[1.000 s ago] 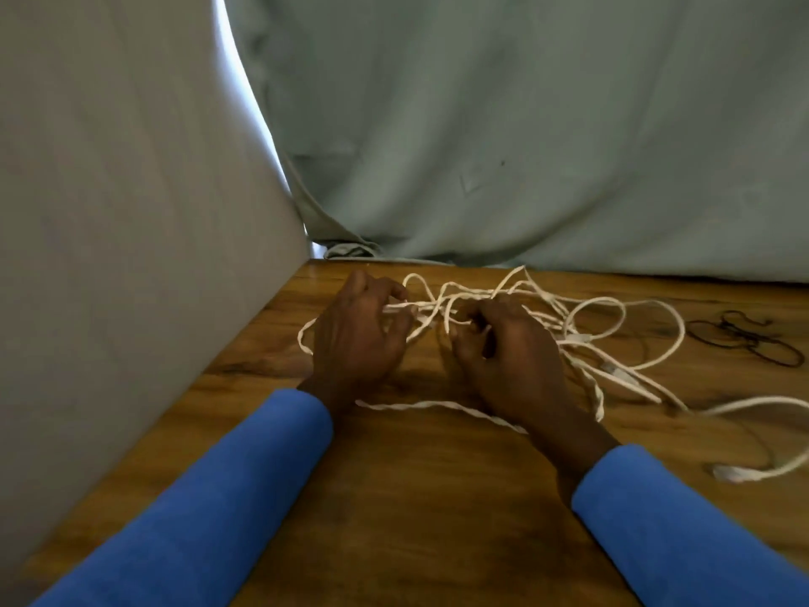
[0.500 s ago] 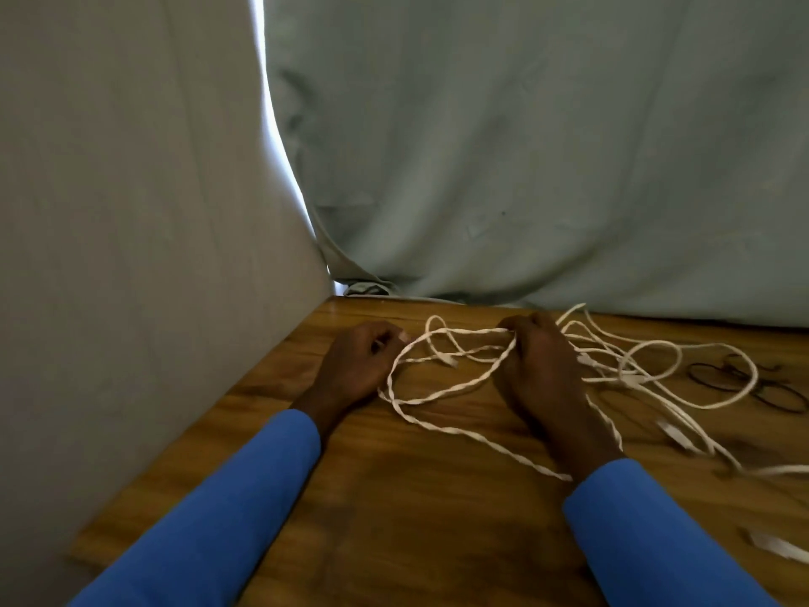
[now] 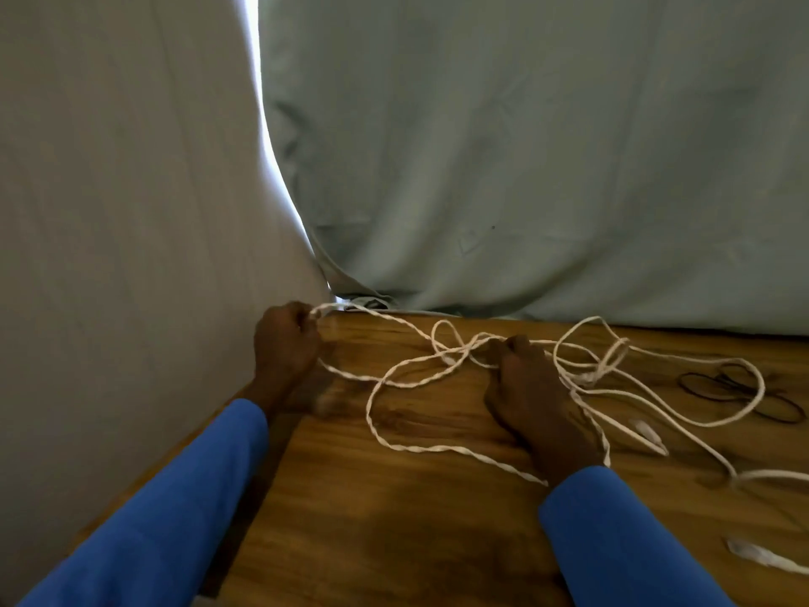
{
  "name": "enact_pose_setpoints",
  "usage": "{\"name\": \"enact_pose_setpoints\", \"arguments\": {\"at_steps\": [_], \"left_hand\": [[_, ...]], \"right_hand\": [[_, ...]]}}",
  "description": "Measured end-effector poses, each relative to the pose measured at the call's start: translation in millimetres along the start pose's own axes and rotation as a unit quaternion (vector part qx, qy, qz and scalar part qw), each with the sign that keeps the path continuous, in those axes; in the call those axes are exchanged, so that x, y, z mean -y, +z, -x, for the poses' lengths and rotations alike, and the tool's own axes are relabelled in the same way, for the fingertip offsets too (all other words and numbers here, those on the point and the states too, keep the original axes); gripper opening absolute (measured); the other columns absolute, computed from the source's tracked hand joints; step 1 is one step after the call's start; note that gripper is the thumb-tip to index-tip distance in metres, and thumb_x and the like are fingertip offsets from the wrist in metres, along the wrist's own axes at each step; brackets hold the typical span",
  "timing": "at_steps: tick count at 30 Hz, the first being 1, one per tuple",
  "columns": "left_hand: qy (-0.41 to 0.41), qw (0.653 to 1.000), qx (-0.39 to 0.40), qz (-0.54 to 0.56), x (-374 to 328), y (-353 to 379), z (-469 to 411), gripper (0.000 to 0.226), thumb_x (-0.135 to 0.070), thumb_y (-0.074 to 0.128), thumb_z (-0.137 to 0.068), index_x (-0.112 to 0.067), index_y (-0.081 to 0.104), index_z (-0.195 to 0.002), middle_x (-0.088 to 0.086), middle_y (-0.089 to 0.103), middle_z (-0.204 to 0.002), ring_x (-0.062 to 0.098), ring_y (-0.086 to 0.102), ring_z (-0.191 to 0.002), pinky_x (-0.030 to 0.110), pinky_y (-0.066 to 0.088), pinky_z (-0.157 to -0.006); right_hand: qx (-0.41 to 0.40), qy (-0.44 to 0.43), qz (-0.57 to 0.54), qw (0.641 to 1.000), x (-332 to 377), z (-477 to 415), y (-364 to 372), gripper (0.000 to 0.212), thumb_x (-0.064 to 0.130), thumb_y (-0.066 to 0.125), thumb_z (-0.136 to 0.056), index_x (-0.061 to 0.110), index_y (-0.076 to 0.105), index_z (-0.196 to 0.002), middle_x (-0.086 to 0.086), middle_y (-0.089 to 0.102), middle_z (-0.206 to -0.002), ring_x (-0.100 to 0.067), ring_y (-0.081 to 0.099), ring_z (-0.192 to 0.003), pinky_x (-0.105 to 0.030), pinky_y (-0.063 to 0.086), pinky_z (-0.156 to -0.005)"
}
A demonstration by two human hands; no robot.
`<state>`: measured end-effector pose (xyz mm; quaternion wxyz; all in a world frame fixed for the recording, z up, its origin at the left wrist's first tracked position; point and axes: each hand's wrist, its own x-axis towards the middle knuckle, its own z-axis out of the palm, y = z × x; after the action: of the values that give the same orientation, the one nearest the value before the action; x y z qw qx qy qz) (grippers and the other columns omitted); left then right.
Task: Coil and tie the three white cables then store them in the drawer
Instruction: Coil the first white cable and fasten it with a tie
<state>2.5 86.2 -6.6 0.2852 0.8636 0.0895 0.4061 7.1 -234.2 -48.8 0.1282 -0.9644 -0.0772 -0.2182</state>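
White cables (image 3: 442, 378) lie tangled in loose loops across the wooden table (image 3: 394, 519). My left hand (image 3: 284, 348) is at the table's far left corner, fingers curled round a twisted white strand that stretches rightward. My right hand (image 3: 529, 387) rests mid-table with its fingertips pinching the cable where several strands cross. More loops trail to the right, with a white plug (image 3: 648, 431) and another cable end (image 3: 761, 556) lying loose. No drawer is in view.
Several thin black bands (image 3: 740, 387) lie at the right of the table. A pale cloth wall (image 3: 131, 212) stands close on the left and a grey-green curtain (image 3: 525, 146) hangs along the table's back edge.
My left hand has drawn leftward and back to the table's corner, stretching the twisted strand out. My right hand stays on the tangle. The view has tilted upward.
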Motion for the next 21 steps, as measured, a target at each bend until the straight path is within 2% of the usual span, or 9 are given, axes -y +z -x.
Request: {"name": "enact_pose_setpoints", "arguments": {"at_steps": [2,4,7,10,12,14,16,18,21], "left_hand": [[-0.013,0.996,-0.073,0.052,-17,-24,-18,0.016,-0.017,0.068,-0.095,-0.01,0.079,-0.104,0.014,0.077,-0.096,0.033,0.071,-0.091,0.033,0.048,-0.079],[-0.008,0.991,-0.106,0.083,-41,-45,-37,0.016,-0.021,0.069,-0.094,-0.015,0.079,-0.103,0.008,0.077,-0.096,0.025,0.07,-0.088,0.027,0.045,-0.079],[0.072,0.99,-0.115,0.043,-77,-69,-52,0.016,-0.029,0.067,-0.09,-0.025,0.078,-0.101,0.003,0.073,-0.1,0.023,0.069,-0.091,0.028,0.045,-0.079],[0.26,0.962,0.04,-0.078,-108,-75,-44,0.014,-0.026,0.064,-0.092,-0.023,0.074,-0.102,0.003,0.068,-0.101,0.022,0.065,-0.09,0.034,0.048,-0.074],[0.307,0.935,0.171,-0.048,-128,-74,-34,0.009,-0.025,0.063,-0.096,-0.024,0.071,-0.101,-0.001,0.072,-0.091,0.013,0.068,-0.079,0.037,0.055,-0.073],[0.348,0.907,0.239,-0.004,-145,-74,-24,0.008,-0.025,0.064,-0.1,-0.022,0.071,-0.103,-0.003,0.075,-0.086,0.004,0.068,-0.074,0.03,0.055,-0.072],[0.385,0.883,0.267,0.028,-161,-73,-13,0.013,-0.027,0.064,-0.101,-0.019,0.073,-0.106,-0.003,0.076,-0.09,0.008,0.071,-0.078,0.023,0.054,-0.072],[0.398,0.871,0.28,0.065,-177,-75,-1,0.014,-0.027,0.064,-0.101,-0.018,0.074,-0.106,-0.003,0.076,-0.092,0.01,0.073,-0.079,0.023,0.055,-0.072],[0.336,0.888,0.278,0.146,-195,-74,17,0.012,-0.02,0.065,-0.101,-0.013,0.074,-0.102,-0.007,0.073,-0.077,0.006,0.07,-0.065,0.02,0.051,-0.062]], "right_hand": [[0.028,-0.006,0.037,0.999,-1,0,2,0.044,0.028,0.049,-0.099,0.02,0.056,-0.142,-0.008,0.048,-0.15,-0.034,0.051,-0.129,-0.045,0.045,-0.108],[0.042,-0.009,0.045,0.998,1,0,4,0.041,0.036,0.043,-0.103,0.023,0.058,-0.139,-0.004,0.049,-0.152,-0.032,0.05,-0.131,-0.045,0.043,-0.109],[0.012,-0.01,0.024,1.0,10,2,-1,0.04,0.041,0.038,-0.105,0.022,0.063,-0.131,-0.003,0.056,-0.144,-0.031,0.054,-0.125,-0.043,0.047,-0.102],[-0.138,-0.001,-0.06,0.989,21,8,-16,0.034,0.038,0.047,-0.102,0.017,0.063,-0.125,-0.008,0.06,-0.131,-0.031,0.059,-0.114,-0.04,0.049,-0.084],[-0.191,-0.047,-0.171,0.966,30,14,-22,0.047,0.043,0.058,-0.098,0.025,0.05,-0.141,-0.005,0.054,-0.138,-0.027,0.058,-0.117,-0.037,0.048,-0.084],[-0.135,-0.083,-0.301,0.94,43,20,-24,0.074,0.057,0.061,-0.095,0.042,0.023,-0.157,0.001,0.044,-0.154,-0.024,0.055,-0.128,-0.045,0.05,-0.098],[-0.037,-0.073,-0.351,0.933,51,23,-22,0.097,0.072,0.062,-0.087,0.05,0.002,-0.159,0.005,0.032,-0.167,-0.024,0.044,-0.145,-0.054,0.041,-0.114],[0.031,-0.065,-0.351,0.934,52,25,-20,0.114,0.083,0.065,-0.075,0.046,0.001,-0.161,0.008,0.027,-0.169,-0.021,0.035,-0.151,-0.049,0.036,-0.12],[0.045,-0.052,-0.389,0.919,55,28,-21,0.129,0.091,0.073,-0.056,0.041,0.013,-0.159,0.007,0.038,-0.162,-0.02,0.042,-0.146,-0.047,0.042,-0.116]]}}
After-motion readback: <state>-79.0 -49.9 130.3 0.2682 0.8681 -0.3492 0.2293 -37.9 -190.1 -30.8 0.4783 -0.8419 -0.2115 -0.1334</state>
